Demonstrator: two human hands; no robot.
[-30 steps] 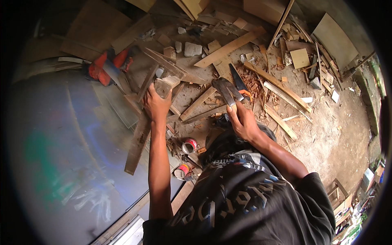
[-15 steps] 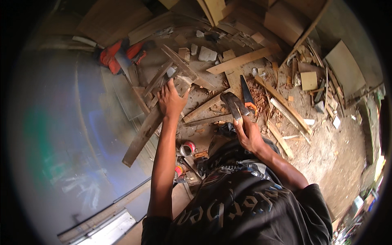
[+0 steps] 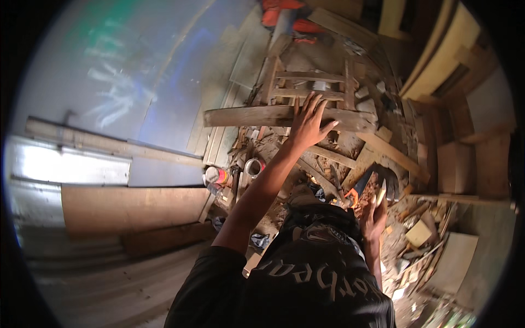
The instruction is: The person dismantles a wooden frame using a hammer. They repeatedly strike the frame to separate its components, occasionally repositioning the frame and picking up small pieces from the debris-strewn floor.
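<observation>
My left hand [image 3: 309,128] lies flat on a wooden frame's near plank [image 3: 246,116], with its fingers stretched out and spread. Slats [image 3: 311,76] and side pieces of that frame extend behind the plank. Lower right, my right hand [image 3: 374,221] is closed around the wooden handle of a hammer. The dark hammer head [image 3: 391,188] is blurred and points away from me. Just left of it, partly hidden, is a saw with an orange handle [image 3: 351,197].
Two tins, an open one [image 3: 254,167] and a red-and-yellow one [image 3: 217,175], stand below my left forearm. A large painted board [image 3: 175,71] covers the left. Wood scraps [image 3: 418,234] lie at right; panels [image 3: 456,169] lean beyond. Red cloth [image 3: 281,8] is at the far edge.
My view has swung round, so the wooden frame now lies crosswise ahead. My left hand stays on its plank, fingers more spread. The hammer in my right hand appears lower and farther right.
</observation>
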